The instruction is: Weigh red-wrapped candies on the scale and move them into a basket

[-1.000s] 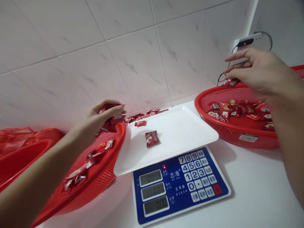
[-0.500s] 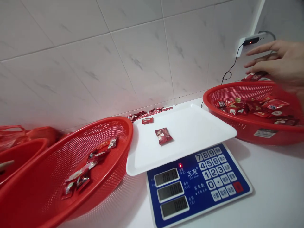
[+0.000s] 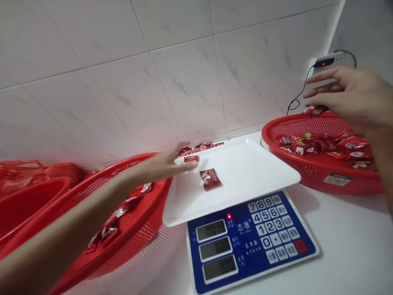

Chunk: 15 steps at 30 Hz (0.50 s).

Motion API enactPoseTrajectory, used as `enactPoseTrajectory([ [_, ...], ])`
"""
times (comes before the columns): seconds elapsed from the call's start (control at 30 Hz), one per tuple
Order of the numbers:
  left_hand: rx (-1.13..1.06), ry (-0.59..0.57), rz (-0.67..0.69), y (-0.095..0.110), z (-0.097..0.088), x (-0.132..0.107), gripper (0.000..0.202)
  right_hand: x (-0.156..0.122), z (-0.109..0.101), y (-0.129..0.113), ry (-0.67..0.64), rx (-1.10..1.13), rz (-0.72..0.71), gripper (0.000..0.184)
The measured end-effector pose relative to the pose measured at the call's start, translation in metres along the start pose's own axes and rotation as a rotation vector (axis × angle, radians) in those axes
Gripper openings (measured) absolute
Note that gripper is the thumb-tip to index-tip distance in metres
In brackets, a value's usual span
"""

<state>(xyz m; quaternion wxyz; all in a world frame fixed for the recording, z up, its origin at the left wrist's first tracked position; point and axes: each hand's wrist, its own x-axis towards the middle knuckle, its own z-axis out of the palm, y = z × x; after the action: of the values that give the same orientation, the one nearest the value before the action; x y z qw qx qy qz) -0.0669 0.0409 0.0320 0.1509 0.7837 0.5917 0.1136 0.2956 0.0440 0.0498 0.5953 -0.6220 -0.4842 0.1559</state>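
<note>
My left hand (image 3: 167,164) stretches across the left red mesh basket (image 3: 153,215), its fingertips over the far corner of a white tray (image 3: 245,176) and touching or just above a small wrapped candy (image 3: 190,159). A larger red-wrapped candy (image 3: 210,179) lies mid-tray, apart from that hand. The tray sits on a blue digital scale (image 3: 251,241), which reads about 0.013. My right hand (image 3: 346,96) hangs with fingers spread over a right red mesh basket (image 3: 307,172) of wrapped candies, just above a candy (image 3: 316,110) at its far rim.
Several red candies (image 3: 199,146) lie along the wall behind the tray. A red basin (image 3: 27,213) and red plastic bag (image 3: 18,174) stand at far left. A power strip (image 3: 325,62) with a black cable is on the tiled wall above the white counter (image 3: 346,246).
My left hand has come into view and reached over the left basket to the tray. My right hand has shifted down and left, and the scale reading has risen slightly.
</note>
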Motion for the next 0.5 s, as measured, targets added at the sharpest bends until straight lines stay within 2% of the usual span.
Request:
enactPoseTrajectory([
  [0.07,0.135,-0.145,0.015,0.026,0.02,0.023,0.098,0.003,0.001,0.003,-0.04,0.039,-0.025,0.037],
  [0.13,0.215,-0.18,0.011,0.041,0.036,0.033,0.091,0.007,0.003,0.011,-0.072,0.052,-0.039,0.041],
  [0.2,0.23,-0.156,0.021,0.046,0.048,0.032,0.075,0.012,0.006,0.019,-0.093,0.033,-0.061,0.046],
  [0.3,0.207,-0.102,0.074,0.042,0.058,0.02,0.051,0.014,0.009,0.025,-0.125,-0.016,-0.082,0.046],
  [0.37,0.155,-0.059,0.141,0.033,0.055,0.011,0.04,0.013,0.009,0.023,-0.142,-0.056,-0.078,0.045],
  [0.43,0.056,0.039,0.168,0.018,0.041,0.001,0.027,0.011,0.007,0.02,-0.146,-0.078,-0.07,0.044],
  [0.47,-0.011,0.124,0.141,0.009,0.03,-0.005,0.021,0.01,0.005,0.018,-0.146,-0.081,-0.064,0.043],
  [0.5,-0.107,0.259,0.082,-0.002,0.018,-0.011,0.018,0.009,0.004,0.016,-0.15,-0.081,-0.061,0.042],
])
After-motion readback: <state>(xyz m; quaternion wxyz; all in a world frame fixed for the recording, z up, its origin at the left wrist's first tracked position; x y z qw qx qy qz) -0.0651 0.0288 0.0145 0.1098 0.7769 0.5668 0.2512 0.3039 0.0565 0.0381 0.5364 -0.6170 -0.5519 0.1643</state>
